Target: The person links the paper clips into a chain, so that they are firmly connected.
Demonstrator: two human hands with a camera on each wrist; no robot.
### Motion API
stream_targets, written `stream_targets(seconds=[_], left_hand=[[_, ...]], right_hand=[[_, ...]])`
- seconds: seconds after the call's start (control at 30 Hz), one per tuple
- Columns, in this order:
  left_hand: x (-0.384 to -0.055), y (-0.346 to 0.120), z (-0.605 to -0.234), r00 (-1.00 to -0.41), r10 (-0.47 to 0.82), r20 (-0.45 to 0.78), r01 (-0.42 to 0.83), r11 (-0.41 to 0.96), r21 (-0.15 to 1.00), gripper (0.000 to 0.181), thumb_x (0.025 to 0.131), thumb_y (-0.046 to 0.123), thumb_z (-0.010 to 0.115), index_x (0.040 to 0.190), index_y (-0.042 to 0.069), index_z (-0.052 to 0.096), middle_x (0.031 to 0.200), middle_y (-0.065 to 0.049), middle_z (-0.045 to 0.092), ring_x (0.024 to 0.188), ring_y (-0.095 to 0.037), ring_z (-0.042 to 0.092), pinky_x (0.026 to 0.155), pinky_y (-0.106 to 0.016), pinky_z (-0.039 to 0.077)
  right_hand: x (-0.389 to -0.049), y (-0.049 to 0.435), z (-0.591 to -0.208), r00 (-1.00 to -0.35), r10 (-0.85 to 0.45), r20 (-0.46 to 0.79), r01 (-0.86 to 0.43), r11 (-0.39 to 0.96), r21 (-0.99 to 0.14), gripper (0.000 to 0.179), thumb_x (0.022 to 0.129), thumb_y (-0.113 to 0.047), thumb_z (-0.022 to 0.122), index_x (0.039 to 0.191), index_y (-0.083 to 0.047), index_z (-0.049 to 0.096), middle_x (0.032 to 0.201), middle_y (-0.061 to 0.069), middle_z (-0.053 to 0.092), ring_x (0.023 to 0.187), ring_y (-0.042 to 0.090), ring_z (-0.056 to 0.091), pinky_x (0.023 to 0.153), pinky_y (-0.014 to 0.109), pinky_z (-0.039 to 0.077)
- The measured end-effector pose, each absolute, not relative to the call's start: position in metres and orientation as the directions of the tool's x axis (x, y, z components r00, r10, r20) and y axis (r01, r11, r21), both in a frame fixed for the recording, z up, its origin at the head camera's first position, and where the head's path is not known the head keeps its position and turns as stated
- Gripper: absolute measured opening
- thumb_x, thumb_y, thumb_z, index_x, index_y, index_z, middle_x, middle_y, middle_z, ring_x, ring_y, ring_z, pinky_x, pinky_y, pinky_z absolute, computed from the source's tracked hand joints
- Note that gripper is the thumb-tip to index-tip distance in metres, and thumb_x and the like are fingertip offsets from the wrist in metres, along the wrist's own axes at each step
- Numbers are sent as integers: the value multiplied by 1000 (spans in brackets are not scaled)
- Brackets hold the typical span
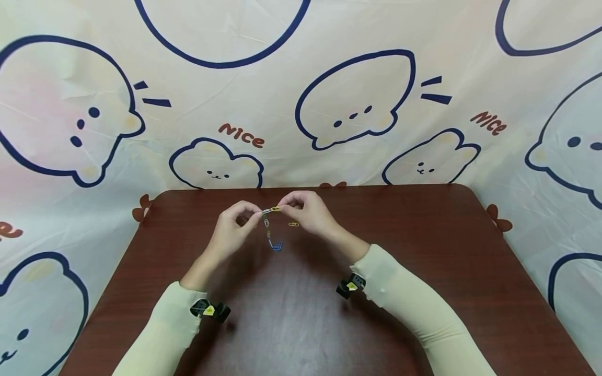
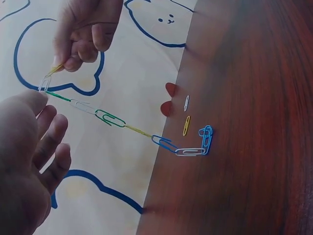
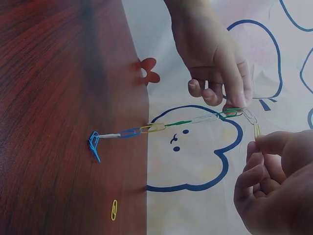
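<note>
A chain of linked paper clips (image 2: pixel 110 117) in white, green, yellow and blue hangs from my left hand (image 1: pixel 232 227). Thumb and fingertips pinch it near its upper end, where a green clip (image 3: pixel 231 112) meets a white clip (image 3: pixel 250 116). My right hand (image 1: pixel 308 214) pinches a yellow paper clip (image 3: pixel 257 129), which meets that white clip just beyond the left fingertips. Whether these two are fully linked is too small to tell. At the lower end, blue clips (image 2: pixel 207 139) touch the tabletop or hang close to it.
A loose yellow paper clip (image 1: pixel 293 224) lies on the brown table (image 1: pixel 301 313) below my right hand. Near it lies a loose white clip (image 2: pixel 186 103). A cloth (image 1: pixel 277 104) printed with cartoon figures hangs behind the table's far edge.
</note>
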State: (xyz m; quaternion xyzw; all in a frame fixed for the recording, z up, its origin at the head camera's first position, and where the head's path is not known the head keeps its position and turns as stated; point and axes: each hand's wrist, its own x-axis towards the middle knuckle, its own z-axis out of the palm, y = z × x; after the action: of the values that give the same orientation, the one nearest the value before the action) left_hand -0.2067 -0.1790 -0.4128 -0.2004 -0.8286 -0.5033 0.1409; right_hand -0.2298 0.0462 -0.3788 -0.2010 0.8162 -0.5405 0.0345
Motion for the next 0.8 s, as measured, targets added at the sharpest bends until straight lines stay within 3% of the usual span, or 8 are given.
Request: stream_targets(seconds=[0.53, 0.8], left_hand=[[-205, -177, -420, -886, 233, 400, 463, 429, 776, 6, 95, 4, 71, 101, 6, 71, 93, -6, 67, 72, -24, 60, 65, -23, 51], [-206, -175, -416, -884, 225, 410, 467, 420, 778, 7, 96, 5, 71, 102, 5, 71, 93, -6, 67, 72, -22, 60, 65, -25, 51]], right_hand=[[-228, 44, -381, -898, -379, 224, -358, 333, -872, 10, 97, -16, 72, 99, -7, 75, 93, 13, 72, 74, 18, 60, 61, 26, 51], [-228, 45, -380, -898, -373, 235, -368, 340, -866, 9, 96, -16, 73, 98, -8, 75, 86, 1, 71, 73, 18, 60, 61, 26, 51]])
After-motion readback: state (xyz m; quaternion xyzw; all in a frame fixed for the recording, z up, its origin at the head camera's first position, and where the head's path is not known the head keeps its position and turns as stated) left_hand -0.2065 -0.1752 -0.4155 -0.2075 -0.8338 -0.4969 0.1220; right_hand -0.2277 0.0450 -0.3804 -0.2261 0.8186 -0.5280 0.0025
